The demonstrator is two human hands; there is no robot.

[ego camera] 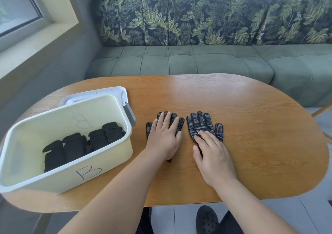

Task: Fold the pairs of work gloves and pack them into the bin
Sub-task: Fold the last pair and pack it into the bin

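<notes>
Two black work gloves with white dots lie flat side by side on the wooden table, fingers pointing away from me. My left hand presses flat on the left glove and covers most of it. My right hand rests with straight fingers on the lower half of the right glove, whose fingers and thumb stay visible. At the left stands the pale yellow bin marked "B", holding several folded black glove bundles.
The bin's white lid lies behind the bin. A green sofa with leaf-print cushions runs behind the table. A window sill is at the far left. My black shoe shows below the table's near edge.
</notes>
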